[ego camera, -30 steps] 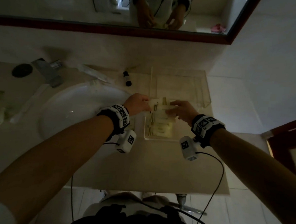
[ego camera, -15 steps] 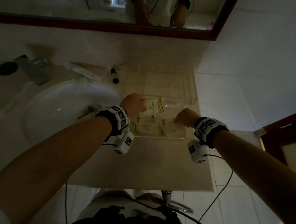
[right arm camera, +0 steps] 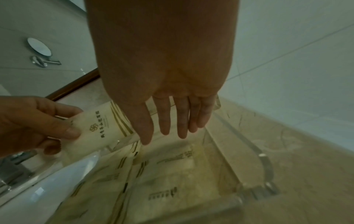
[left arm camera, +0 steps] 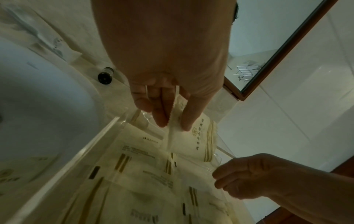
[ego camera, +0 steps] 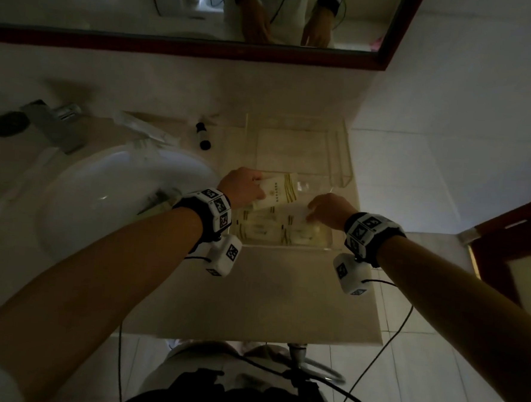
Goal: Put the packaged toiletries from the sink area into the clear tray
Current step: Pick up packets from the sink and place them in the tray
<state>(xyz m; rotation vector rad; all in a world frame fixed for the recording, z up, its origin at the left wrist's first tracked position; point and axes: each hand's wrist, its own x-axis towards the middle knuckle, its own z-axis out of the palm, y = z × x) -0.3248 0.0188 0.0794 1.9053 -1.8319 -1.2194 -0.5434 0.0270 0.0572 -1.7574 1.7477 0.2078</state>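
Note:
A cream packet with gold stripes hangs tilted over the clear tray, pinched at its left end by my left hand. In the left wrist view the fingers and thumb clamp the packet by its serrated edge. My right hand hovers over the tray's right side with straight fingers, beside the packet and holding nothing. Several more cream packets lie flat in the tray's near half.
A white basin sits left of the tray, with a packet on its rim and a faucet behind. A small dark-capped bottle and a long wrapped item lie near the wall. The counter's front edge is close to my body.
My right hand has let go of the packet and dropped toward the tray's right side. My left hand now holds the packet alone, lower over the tray.

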